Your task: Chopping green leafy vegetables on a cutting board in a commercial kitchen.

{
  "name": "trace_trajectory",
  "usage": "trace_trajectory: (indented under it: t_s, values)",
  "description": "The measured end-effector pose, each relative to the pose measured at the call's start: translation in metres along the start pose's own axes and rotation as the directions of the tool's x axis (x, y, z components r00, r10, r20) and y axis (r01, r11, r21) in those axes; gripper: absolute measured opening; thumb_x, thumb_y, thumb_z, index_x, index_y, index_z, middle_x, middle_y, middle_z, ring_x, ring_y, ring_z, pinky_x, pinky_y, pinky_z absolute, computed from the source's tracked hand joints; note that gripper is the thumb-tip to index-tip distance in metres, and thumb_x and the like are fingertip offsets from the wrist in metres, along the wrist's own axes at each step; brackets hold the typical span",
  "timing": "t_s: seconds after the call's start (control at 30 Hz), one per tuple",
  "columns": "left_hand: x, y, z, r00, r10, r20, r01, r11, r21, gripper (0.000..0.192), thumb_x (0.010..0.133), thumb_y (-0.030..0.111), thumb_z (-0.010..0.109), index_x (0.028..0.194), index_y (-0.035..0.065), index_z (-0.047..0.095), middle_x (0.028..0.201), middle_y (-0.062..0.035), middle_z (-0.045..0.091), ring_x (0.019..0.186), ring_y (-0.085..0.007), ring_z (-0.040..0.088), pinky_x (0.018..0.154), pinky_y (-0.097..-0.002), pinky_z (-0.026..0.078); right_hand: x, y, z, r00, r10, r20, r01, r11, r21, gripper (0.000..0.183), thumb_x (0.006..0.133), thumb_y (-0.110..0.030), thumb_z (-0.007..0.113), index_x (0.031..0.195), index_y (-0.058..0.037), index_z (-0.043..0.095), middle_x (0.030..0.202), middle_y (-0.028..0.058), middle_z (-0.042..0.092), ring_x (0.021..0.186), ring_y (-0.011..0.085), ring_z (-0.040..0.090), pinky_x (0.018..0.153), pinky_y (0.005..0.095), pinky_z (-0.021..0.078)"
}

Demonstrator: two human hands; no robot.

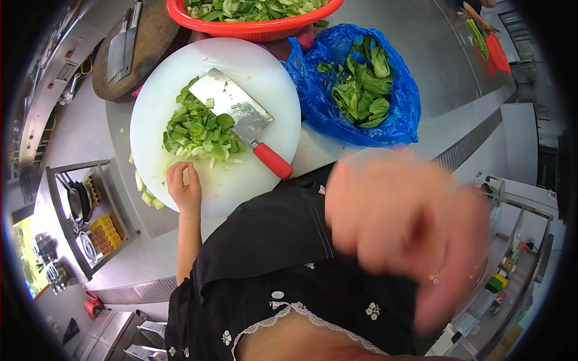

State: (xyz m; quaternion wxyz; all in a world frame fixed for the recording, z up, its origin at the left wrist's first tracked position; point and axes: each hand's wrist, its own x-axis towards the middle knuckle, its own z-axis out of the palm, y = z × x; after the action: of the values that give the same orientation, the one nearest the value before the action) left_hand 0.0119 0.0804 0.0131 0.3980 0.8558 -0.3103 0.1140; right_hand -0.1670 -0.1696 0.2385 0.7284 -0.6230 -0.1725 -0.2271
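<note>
My left hand (184, 187) rests at the near edge of the round white cutting board (257, 63), its fingers curled beside a pile of chopped leafy greens (198, 128); nothing shows in it. A cleaver with a red handle (272, 160) lies flat on the board, its blade against the greens. Blurred and large, my right hand (402, 216) is raised close to the camera, fingers bent; whether it holds anything cannot be told. Beyond it, an open blue plastic bag (311, 85) holds whole bok choy (363, 90).
A red plastic basket (253, 30) of cut greens stands behind the board. Two cleavers (122, 49) lie on a round wooden chopping block (153, 40) at the back left. Cut stem ends (151, 198) lie left of the board. Another person's hand (485, 25) is at the far right.
</note>
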Motion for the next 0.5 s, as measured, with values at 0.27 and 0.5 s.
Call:
trace_trajectory:
  t_s: [0.27,0.5]
  values:
    - [0.004,-0.006,0.003,1.000,0.014,-0.006,-0.014,1.000,0.004,0.005,0.076,-0.001,0.061,0.080,-0.0005,0.058,0.082,-0.0116,0.058,0.078,-0.0265,0.055,0.071,-0.0337,0.044,-0.104,0.166,-0.285,0.605,-0.176,-0.777,-0.740,-0.484,-0.466,0.028,0.075,-0.024,0.064,0.092,-0.0025,0.060,0.087,0.0186,0.063,0.086,0.0364,0.060,0.079,0.0435,0.0472]
    - [0.007,0.002,-0.005,0.999,-0.018,-0.051,0.018,1.000,0.010,0.006,0.076,-0.001,0.062,0.081,-0.0005,0.059,0.083,-0.0117,0.058,0.079,-0.0267,0.055,0.072,-0.0331,0.045,-0.072,0.138,-0.260,0.354,-0.052,-0.934,-0.926,-0.161,-0.342,0.040,0.076,-0.031,0.059,0.107,-0.0049,0.055,0.097,0.0180,0.062,0.089,0.0391,0.059,0.079,0.0429,0.0473]
